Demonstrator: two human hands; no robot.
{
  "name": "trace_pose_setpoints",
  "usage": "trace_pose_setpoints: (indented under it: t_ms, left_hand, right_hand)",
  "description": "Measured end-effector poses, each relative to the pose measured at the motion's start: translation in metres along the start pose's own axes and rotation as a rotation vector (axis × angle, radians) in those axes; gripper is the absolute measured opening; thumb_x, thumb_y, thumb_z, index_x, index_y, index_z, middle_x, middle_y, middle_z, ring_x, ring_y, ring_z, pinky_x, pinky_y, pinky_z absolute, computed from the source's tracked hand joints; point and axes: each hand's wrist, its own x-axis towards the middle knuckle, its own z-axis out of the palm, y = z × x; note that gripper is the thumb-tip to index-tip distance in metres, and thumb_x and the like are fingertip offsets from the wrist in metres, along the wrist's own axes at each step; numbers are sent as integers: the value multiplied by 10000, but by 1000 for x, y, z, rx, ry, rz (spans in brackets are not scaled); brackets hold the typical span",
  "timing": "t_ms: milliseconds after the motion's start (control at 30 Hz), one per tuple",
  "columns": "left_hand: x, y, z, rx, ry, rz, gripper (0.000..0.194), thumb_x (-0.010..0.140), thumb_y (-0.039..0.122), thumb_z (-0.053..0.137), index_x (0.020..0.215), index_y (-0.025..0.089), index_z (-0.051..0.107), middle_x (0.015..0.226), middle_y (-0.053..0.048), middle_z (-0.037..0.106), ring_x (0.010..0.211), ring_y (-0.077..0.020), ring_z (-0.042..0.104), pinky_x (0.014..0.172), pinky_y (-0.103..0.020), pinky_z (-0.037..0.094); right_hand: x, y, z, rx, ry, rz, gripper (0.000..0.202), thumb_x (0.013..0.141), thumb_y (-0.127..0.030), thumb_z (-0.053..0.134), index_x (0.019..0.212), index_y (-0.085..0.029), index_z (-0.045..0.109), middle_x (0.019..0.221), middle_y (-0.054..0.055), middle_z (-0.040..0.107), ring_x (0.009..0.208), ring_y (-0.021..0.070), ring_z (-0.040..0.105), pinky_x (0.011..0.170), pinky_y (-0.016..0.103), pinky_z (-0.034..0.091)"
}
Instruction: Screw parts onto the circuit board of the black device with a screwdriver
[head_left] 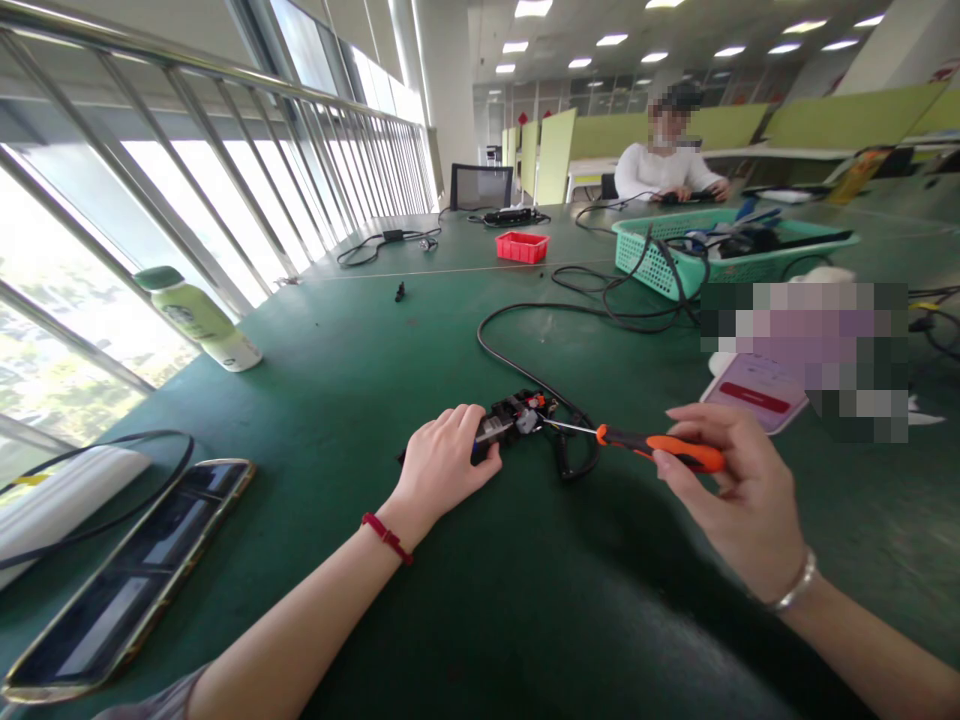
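A black device [496, 424] with exposed wires and small parts lies on the green table [330, 390]. Wrapped round its left end is my left hand [448, 455], holding it against the tabletop. My right hand [739, 490] grips the orange and black handle of a screwdriver [637, 441] between thumb and fingers. The screwdriver's thin shaft points left, and its tip is at the exposed parts on the device's right end; exact contact is too small to tell. A black cable [517, 368] runs past the device, and a loop of it lies just right of the parts.
A phone [135, 580] and a white object [75, 505] lie at left, below a green-capped bottle [199, 318]. Farther back are a red tray [523, 247] and a green basket [652, 262] of tools. Another phone [754, 392] lies at right. A person [652, 172] sits across.
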Motion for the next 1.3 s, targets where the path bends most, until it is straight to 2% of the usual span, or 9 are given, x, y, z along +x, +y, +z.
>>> trace_pose_setpoints:
  t_ms: [133, 300, 367, 533, 700, 900, 967, 1167, 1300]
  left_hand:
    - [0, -1, 1, 9, -4, 0, 247, 809, 322, 462, 1001, 170, 490, 908, -50, 627, 798, -192, 599, 662, -296, 452]
    - [0, -1, 2, 9, -6, -2, 247, 807, 320, 464, 997, 166, 492, 906, -48, 628, 799, -196, 601, 662, -304, 453]
    - [0, -1, 2, 11, 0, -2, 247, 806, 318, 466, 999, 166, 492, 906, -48, 628, 801, -197, 602, 664, -304, 453]
    - [0, -1, 2, 13, -13, -6, 242, 811, 326, 462, 997, 173, 489, 910, -53, 630, 804, -194, 601, 662, -292, 448]
    - [1, -1, 1, 5, -7, -6, 244, 812, 323, 458, 998, 170, 494, 907, -51, 627, 799, -191, 598, 655, -291, 449]
    - [0, -1, 3, 5, -11, -15, 286, 818, 327, 463, 1054, 169, 497, 952, -61, 628, 848, -200, 599, 692, -295, 454]
    - [-1, -1, 3, 9, -6, -8, 316, 826, 321, 455, 1097, 163, 496, 969, -65, 622, 863, -203, 595, 699, -298, 458]
    - [-1, -2, -2, 0, -44, -6, 399, 852, 333, 433, 1196, 137, 481, 1007, -85, 596, 875, -208, 584, 727, -310, 466]
    - [-1, -4, -13, -67, -155, -63, 388, 856, 356, 431, 1180, 156, 505, 1001, -78, 589, 849, -188, 590, 710, -285, 464]
  right_hand:
    - [-1, 0, 1, 39, -103, 76, 167, 831, -315, 554, 965, -220, 521, 530, -69, 459, 408, 92, 458, 411, 232, 413]
    - [-1, 3, 2, 34, 69, -17, 316, 742, -254, 652, 1029, -231, 522, 895, 17, 556, 779, 145, 602, 689, 281, 528]
    - [0, 3, 1, 21, 71, -28, 311, 732, -252, 663, 1013, -228, 531, 912, 23, 566, 804, 151, 606, 703, 282, 532]
    - [1, 1, -2, 10, -131, 17, 128, 835, -293, 540, 933, -209, 537, 555, -49, 503, 461, 104, 519, 462, 232, 457]
    - [2, -5, -3, -78, -135, -120, 192, 782, -219, 565, 973, -210, 549, 712, -8, 562, 584, 114, 554, 544, 236, 459]
    - [-5, -9, 2, -164, -608, -231, 315, 774, -265, 543, 1085, -220, 572, 805, 21, 595, 594, 115, 550, 575, 247, 458]
    - [-6, -9, 4, -251, -698, -297, 297, 750, -275, 575, 1040, -219, 605, 852, 36, 586, 614, 123, 551, 591, 263, 458]
    - [-3, -6, 4, -304, -748, -327, 273, 753, -261, 580, 1021, -212, 600, 904, 43, 580, 656, 130, 568, 641, 279, 466]
    - [-3, -3, 3, -274, -721, -326, 279, 778, -249, 559, 1054, -220, 585, 921, 39, 584, 663, 127, 569, 646, 275, 466]
